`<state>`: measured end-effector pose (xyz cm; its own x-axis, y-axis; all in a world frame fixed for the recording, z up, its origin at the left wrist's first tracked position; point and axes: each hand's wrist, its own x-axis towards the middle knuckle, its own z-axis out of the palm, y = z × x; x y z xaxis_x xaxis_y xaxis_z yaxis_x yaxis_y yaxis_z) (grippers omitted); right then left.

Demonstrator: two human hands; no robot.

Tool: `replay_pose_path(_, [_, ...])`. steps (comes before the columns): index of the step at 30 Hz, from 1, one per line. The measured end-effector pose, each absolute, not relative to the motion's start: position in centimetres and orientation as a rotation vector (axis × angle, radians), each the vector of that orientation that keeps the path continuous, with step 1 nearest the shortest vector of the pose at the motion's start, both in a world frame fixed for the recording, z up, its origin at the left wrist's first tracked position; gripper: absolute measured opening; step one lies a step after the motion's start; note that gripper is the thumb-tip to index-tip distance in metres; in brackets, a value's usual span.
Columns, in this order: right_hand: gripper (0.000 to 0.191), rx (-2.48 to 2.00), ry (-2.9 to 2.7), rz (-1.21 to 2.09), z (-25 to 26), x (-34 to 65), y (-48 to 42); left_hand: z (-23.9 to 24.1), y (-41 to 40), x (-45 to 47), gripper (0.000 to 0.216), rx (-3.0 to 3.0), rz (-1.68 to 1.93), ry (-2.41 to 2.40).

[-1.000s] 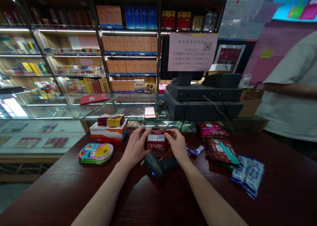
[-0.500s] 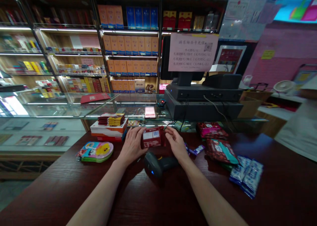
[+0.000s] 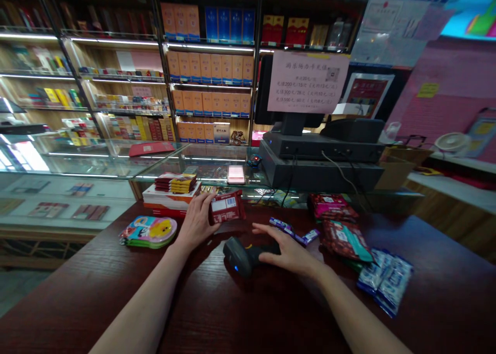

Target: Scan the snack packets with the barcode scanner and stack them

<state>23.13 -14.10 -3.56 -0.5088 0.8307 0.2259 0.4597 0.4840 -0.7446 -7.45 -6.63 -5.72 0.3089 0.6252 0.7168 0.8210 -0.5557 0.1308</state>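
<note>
In my left hand (image 3: pixel 198 220) is a dark red snack packet (image 3: pixel 228 207), gripped at its left end, with a white label and barcode facing me. My right hand (image 3: pixel 287 250) is spread with fingers apart over the handle of a dark grey barcode scanner (image 3: pixel 239 256), which lies on the brown counter (image 3: pixel 217 312) with a blue light lit. Whether the right fingers touch the handle I cannot tell. Just beyond that hand lie small purple-wrapped bars (image 3: pixel 282 225).
To the left are a stack of boxes (image 3: pixel 155 196) topped with small packets and a colourful chick-shaped pack (image 3: pixel 149 231). On the right lie brown snack bags (image 3: pixel 344 237) and blue-silver packets (image 3: pixel 393 281). A cash register (image 3: pixel 310 160) stands behind on a glass case.
My right hand has left the packet and come back toward me, over the scanner handle. The left hand has carried the packet slightly left. A person at the right edge is gone from view.
</note>
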Motion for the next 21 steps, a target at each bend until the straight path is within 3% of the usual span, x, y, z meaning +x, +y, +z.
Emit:
replay_pose_path(4, [0.095, -1.116, -2.369, 0.678, -4.1, 23.1, -14.6, -5.8, -6.6, -7.6, 0.087, -2.324, -1.090, -1.333])
replay_pose_path(16, [0.053, -1.064, -2.481, 0.328, -5.1, 22.7, -14.3, -6.1, -6.6, -7.4, 0.085, -2.344, -1.066, -1.296])
replay_pose_path(21, [0.051, -1.111, -2.362, 0.273, -4.5, 23.4, -14.0, -6.0, -6.7, -7.3, 0.087, -2.329, -1.044, -1.287])
